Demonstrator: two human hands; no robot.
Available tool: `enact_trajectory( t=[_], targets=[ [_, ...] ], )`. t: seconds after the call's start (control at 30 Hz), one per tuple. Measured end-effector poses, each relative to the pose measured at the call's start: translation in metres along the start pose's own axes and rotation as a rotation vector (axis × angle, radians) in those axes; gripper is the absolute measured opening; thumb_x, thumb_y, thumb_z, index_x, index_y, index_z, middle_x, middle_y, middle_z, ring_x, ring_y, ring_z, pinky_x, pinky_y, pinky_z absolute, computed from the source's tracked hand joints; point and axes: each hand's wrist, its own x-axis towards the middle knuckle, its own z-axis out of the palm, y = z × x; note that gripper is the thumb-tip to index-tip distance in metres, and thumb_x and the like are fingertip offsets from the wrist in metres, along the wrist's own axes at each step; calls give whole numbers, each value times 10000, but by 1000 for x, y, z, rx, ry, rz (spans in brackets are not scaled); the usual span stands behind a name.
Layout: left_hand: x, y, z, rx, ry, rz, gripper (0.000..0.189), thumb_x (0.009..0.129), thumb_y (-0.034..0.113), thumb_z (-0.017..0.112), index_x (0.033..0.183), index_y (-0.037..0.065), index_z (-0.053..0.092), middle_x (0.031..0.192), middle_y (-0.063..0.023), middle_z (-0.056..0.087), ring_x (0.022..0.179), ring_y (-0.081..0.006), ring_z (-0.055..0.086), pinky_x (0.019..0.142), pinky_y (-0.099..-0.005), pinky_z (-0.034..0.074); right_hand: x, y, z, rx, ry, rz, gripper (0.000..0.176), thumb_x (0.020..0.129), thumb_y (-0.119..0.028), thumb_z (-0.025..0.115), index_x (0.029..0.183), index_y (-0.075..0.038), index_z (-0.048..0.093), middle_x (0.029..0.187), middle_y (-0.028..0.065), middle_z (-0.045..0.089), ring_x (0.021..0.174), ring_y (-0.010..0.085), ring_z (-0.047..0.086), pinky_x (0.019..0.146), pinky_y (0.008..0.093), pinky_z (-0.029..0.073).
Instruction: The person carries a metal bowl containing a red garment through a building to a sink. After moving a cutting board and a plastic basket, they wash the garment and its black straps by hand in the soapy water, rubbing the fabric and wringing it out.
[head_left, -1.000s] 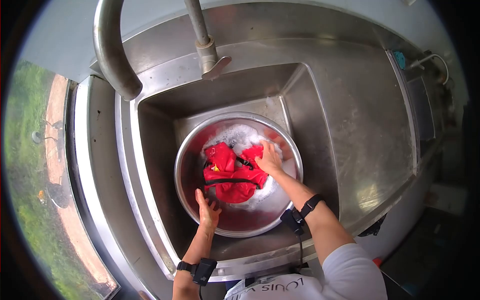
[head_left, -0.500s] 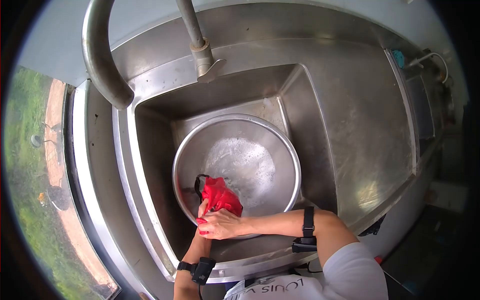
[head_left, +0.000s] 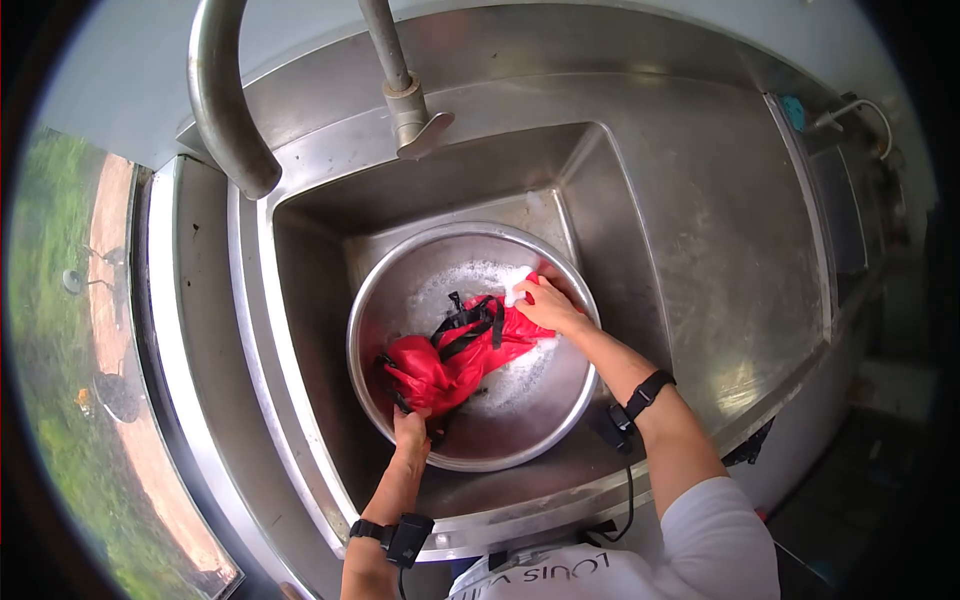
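Note:
A red bag with black straps (head_left: pixel 425 368), shiny and wet-looking, is stretched across a round steel basin (head_left: pixel 362 300) of sudsy water. Its lower-left end is in the fingers of my left hand (head_left: pixel 411 428), close to the basin's near rim. My right hand (head_left: pixel 550 306) grips the upper-right end, and white foam (head_left: pixel 517 285) clings beside its fingertips. The black straps (head_left: pixel 470 325) lie loosely bunched over the middle of the fabric.
The basin sits inside a steel sink (head_left: pixel 620 260). A curved faucet spout (head_left: pixel 235 125) and a lever tap (head_left: pixel 408 120) overhang the back left. To the right is a steel drainboard (head_left: pixel 735 230), and on the left a window (head_left: pixel 75 300).
My hands, together at the basin's near-left edge before, are now apart. The right one has moved up and right, pulling the bunched red bag out across the basin.

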Motion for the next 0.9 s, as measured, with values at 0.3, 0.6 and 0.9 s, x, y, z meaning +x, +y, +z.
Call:
enact_trajectory(
  t=[0.3, 0.6, 0.9],
  targets=[
    [-10, 15, 10, -242, -273, -195, 884, 651, 740, 352, 1296, 146, 242, 1313, -120, 267, 1199, -380, 218, 889, -643, 138, -33, -75, 154, 274, -437, -429, 310, 671, -133, 536, 969, -53, 518, 913, 220, 549, 827, 370, 532, 713, 422, 424],
    [1, 8, 18, -567, -461, -55, 436, 837, 383, 420, 1134, 64, 435, 1065, -107, 513, 947, -241, 523, 835, -435, 414, -89, -144, 99, 176, 32, -811, 424, 655, -329, 619, 943, -27, 543, 1023, 129, 507, 821, 278, 559, 664, 357, 470],
    [-15, 16, -1, -338, -72, 87, 610, 808, 217, 510, 1289, 149, 143, 1205, -142, 365, 1099, -319, 393, 797, -569, 360, -16, -24, 4, -448, -87, 64, 604, 673, -404, 616, 1123, -69, 391, 1129, 171, 385, 843, 365, 544, 700, 399, 470]
  ],
)
